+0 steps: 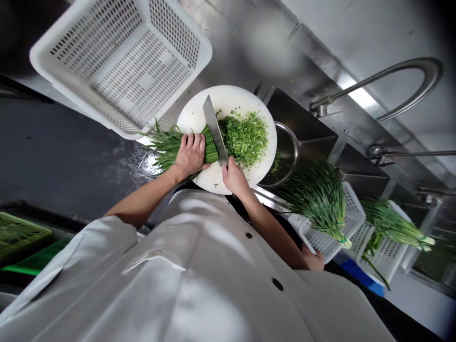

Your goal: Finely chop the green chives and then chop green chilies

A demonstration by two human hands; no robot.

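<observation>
On rd white board point(208, 183), long grn stalks point(166, 146), fine-cut pile point(247, 138), L hand point(191, 155) clamped on stalks, R hand point(235, 176) gripping knife point(214, 128)

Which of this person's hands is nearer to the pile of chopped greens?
The right hand: it grips the knife close by the edge of the chopped greens. The left hand is farther, holding down the uncut greens on the blade's other side.

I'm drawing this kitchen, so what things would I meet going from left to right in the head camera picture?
Yellow-green crate → big white basket → knife → chopped greens → round metal container → tied bunch of greens → another bunch of greens.
</observation>
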